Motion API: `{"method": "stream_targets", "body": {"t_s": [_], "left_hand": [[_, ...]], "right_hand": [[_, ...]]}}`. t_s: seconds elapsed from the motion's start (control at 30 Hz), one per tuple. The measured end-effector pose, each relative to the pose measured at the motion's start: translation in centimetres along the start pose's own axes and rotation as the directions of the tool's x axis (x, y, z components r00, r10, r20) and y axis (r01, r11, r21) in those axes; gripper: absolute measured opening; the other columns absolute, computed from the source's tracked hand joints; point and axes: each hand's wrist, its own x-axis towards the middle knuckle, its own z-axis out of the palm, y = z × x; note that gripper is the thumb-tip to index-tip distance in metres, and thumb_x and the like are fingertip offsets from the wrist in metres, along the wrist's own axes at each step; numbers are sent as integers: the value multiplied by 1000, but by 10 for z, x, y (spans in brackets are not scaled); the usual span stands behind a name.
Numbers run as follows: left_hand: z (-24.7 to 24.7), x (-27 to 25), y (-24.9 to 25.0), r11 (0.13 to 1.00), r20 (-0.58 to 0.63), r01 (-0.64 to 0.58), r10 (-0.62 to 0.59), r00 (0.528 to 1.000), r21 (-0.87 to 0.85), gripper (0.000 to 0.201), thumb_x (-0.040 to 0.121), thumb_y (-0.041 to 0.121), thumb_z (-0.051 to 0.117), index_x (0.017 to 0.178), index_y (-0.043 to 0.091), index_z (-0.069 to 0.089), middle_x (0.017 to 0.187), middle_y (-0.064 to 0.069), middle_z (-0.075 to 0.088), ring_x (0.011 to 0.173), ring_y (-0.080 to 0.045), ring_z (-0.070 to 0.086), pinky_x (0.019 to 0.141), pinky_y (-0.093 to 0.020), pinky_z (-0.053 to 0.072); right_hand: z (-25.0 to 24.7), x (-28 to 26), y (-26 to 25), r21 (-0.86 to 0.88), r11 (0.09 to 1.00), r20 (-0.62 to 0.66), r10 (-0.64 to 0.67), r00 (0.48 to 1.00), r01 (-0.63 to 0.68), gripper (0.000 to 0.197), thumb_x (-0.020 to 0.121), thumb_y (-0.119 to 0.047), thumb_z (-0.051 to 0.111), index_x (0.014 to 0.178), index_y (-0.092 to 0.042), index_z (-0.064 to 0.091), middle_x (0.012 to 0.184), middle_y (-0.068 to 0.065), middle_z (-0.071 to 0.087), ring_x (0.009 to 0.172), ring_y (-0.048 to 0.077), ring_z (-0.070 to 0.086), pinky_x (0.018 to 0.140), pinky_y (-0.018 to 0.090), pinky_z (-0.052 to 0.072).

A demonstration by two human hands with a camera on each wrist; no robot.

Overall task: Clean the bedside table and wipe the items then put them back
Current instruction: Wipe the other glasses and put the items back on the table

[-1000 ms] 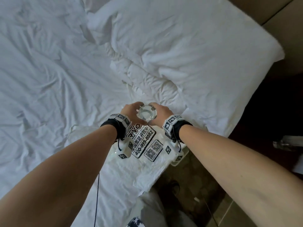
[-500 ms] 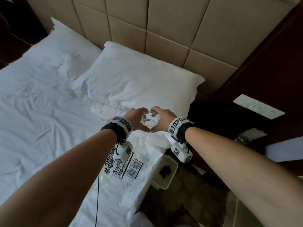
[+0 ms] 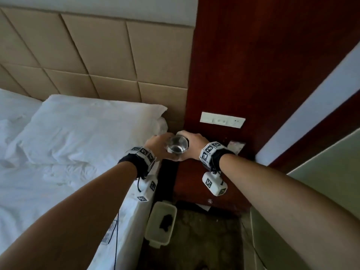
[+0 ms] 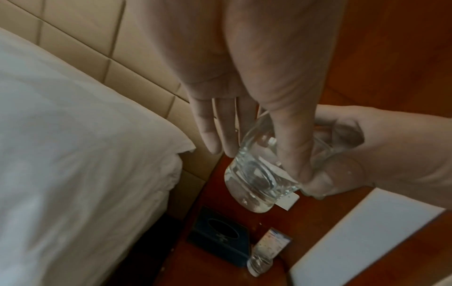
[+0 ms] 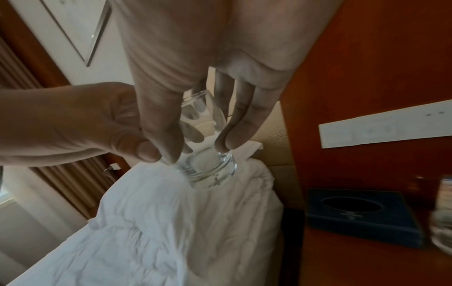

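Glass carried to the bedside table

White pillow (image 3: pixel 83 129) at left; left hand (image 3: pixel 157 146) and right hand (image 3: pixel 191 145) both curl fingers round the upright drinking glass (image 3: pixel 177 146) (empty, it seems), held above the bedside table (image 3: pixel 190 182), its near-left part. Blue tissue box (image 4: pixel 220 232) and small bottle (image 4: pixel 260 266) stand there.

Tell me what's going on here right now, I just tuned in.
A person holds a clear drinking glass in both hands, the left hand and the right hand on either side of it, in the air by the edge of the bed, above the wooden bedside table. A dark tissue box and another small glass already stand on the table. The held glass is not yet set down.
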Motion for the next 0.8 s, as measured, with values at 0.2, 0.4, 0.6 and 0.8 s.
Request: {"method": "stream_targets", "body": {"t_s": [0.2, 0.4, 0.6, 0.8], "left_hand": [[69, 52, 101, 966, 136, -106, 76, 988, 234, 86, 58, 60, 83, 129, 27, 50, 117, 0, 65, 109, -25, 60, 93, -40, 50], [114, 101, 167, 913, 288, -200, 96, 953, 355, 74, 65, 58, 80, 122, 20, 51, 110, -1, 64, 101, -24, 62, 87, -40, 53], [165, 164, 195, 891, 409, -281, 121, 905, 358, 74, 61, 54, 83, 120, 22, 52, 110, 1, 64, 103, -24, 62, 89, -40, 52], [222, 232, 191, 906, 483, -316, 151, 862, 281, 71, 70, 45, 80, 129, 22, 48, 113, -3, 65, 101, -26, 65, 84, -35, 54]], "right_hand": [[-40, -43, 106, 1, 997, -2, 77, 997, -77, 89, 53, -46, 88, 130, -40, 42, 117, -4, 65, 102, 21, 63, 86, 38, 55], [-59, -60, 187, 34, 984, -7, 175, 985, -174, 86, 57, -38, 88, 130, -32, 44, 115, -4, 65, 99, 21, 63, 85, 35, 55], [-61, -47, 255, 56, 945, 21, 320, 947, -321, 94, 56, -38, 90, 136, -32, 40, 124, -3, 62, 106, 22, 63, 90, 36, 54], [-58, -16, 320, 27, 913, 83, 403, 912, -406, 89, 64, -38, 85, 137, -38, 34, 126, 0, 63, 107, 25, 64, 91, 33, 53]]}}
